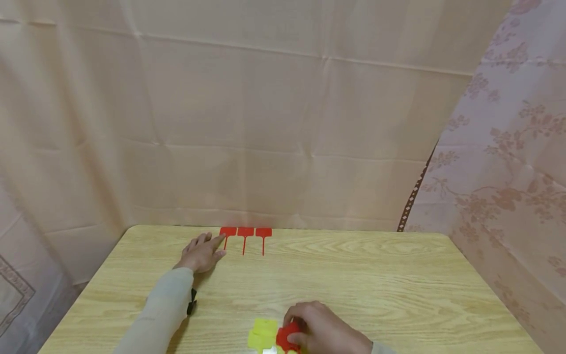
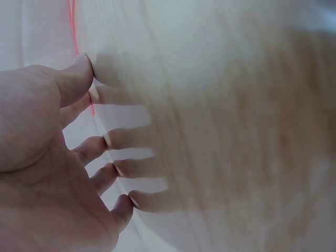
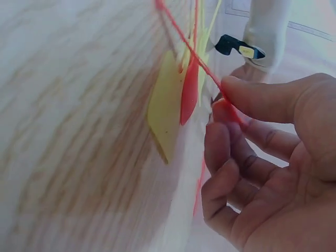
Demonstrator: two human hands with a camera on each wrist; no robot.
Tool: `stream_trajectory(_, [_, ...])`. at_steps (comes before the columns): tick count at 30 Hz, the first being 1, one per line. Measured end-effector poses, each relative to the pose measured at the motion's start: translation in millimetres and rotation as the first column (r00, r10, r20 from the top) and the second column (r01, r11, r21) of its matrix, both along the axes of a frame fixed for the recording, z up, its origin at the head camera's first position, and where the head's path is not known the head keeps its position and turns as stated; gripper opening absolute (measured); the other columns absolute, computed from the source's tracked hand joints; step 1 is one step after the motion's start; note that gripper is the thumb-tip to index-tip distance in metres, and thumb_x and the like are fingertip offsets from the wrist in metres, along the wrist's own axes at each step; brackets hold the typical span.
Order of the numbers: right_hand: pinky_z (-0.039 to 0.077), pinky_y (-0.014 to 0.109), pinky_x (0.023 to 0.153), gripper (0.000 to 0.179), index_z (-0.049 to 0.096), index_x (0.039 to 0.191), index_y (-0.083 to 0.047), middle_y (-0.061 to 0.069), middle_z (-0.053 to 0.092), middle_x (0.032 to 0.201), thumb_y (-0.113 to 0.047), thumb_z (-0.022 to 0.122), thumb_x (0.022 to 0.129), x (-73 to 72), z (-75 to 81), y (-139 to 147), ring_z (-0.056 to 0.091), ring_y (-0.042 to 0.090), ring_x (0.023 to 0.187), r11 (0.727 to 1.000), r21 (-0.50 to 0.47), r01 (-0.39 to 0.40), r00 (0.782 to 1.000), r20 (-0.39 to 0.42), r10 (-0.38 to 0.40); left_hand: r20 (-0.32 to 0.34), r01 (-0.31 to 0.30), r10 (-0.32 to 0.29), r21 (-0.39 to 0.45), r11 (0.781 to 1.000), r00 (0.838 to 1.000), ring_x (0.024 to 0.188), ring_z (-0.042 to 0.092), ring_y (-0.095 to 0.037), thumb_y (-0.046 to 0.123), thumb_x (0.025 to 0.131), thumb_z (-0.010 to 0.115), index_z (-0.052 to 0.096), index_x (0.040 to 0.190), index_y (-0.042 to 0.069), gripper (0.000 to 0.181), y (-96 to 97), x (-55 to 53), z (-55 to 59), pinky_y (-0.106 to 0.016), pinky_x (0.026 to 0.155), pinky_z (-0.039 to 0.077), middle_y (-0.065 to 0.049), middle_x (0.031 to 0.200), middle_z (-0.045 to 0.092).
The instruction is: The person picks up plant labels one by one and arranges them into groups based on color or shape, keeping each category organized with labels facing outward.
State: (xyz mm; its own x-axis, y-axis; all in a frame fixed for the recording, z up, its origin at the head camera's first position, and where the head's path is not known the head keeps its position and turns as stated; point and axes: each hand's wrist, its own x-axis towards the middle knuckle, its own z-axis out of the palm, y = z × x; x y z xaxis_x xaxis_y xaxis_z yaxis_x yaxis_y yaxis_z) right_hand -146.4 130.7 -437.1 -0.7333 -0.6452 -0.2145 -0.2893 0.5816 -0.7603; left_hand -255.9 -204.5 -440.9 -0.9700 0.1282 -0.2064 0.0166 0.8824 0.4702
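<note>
Three red cable-tie tags (image 1: 245, 231) lie side by side along the table's far edge, their thin tails toward me. My left hand (image 1: 201, 255) rests at the left end of this row, its index fingertip touching the leftmost tag (image 1: 230, 229). In the left wrist view, the fingers of that hand (image 2: 42, 152) are spread and touch the tabletop. Near the front of the table, my right hand (image 1: 327, 327) pinches another red cable-tie tag (image 3: 181, 32) between thumb and index finger. Beside it are yellow cable-tie tags (image 1: 263, 334), and a red tag (image 3: 190, 94) shows among them.
The wooden table (image 1: 376, 275) has rounded far corners. A beige cloth (image 1: 265, 123) hangs behind its far edge, and a flowered cloth (image 1: 508, 147) hangs on the right. A black clip-like piece (image 1: 192, 302) sits by the left sleeve.
</note>
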Motion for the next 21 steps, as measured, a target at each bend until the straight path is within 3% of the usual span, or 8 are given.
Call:
stream_trajectory(4, [0.051, 0.021, 0.071, 0.013, 0.072, 0.099, -0.021, -0.013, 0.064, 0.086, -0.01, 0.074, 0.093, 0.3, 1.7, 1, 0.056, 0.005, 0.075, 0.996, -0.087, 0.016, 0.998, 0.065, -0.01, -0.003, -0.002, 0.002, -0.006, 1.0, 1.0, 0.144, 0.013, -0.058, 0.03, 0.107, 0.052, 0.034, 0.159, 0.011, 0.058, -0.2, 0.0, -0.1, -0.074, 0.112, 0.011, -0.032, 0.161, 0.017])
stream_trajectory(10, [0.051, 0.02, 0.067, 0.012, 0.073, 0.099, -0.019, -0.01, 0.065, 0.081, -0.009, 0.073, 0.094, 0.7, 5.4, 3, 0.056, 0.005, 0.072, 0.981, -0.194, 0.02, 0.996, 0.094, -0.001, -0.003, 0.0, 0.0, -0.006, 1.0, 1.0, 0.144, 0.013, -0.059, 0.03, 0.107, 0.052, 0.033, 0.159, 0.011, 0.058, -0.2, 0.0, -0.3, -0.074, 0.112, 0.011, -0.032, 0.162, 0.017])
stream_trajectory(21, [0.049, 0.02, 0.065, 0.01, 0.073, 0.104, -0.017, -0.008, 0.066, 0.082, -0.011, 0.071, 0.096, -10.0, 9.0, 8, 0.055, 0.004, 0.071, 0.955, -0.297, 0.02, 1.0, -0.012, -0.024, -0.012, 0.007, -0.007, -0.015, 1.0, 1.0, 0.144, 0.014, -0.059, 0.03, 0.108, 0.051, 0.034, 0.159, 0.01, 0.058, -0.2, -1.1, -2.2, -0.074, 0.112, 0.012, -0.032, 0.161, 0.017])
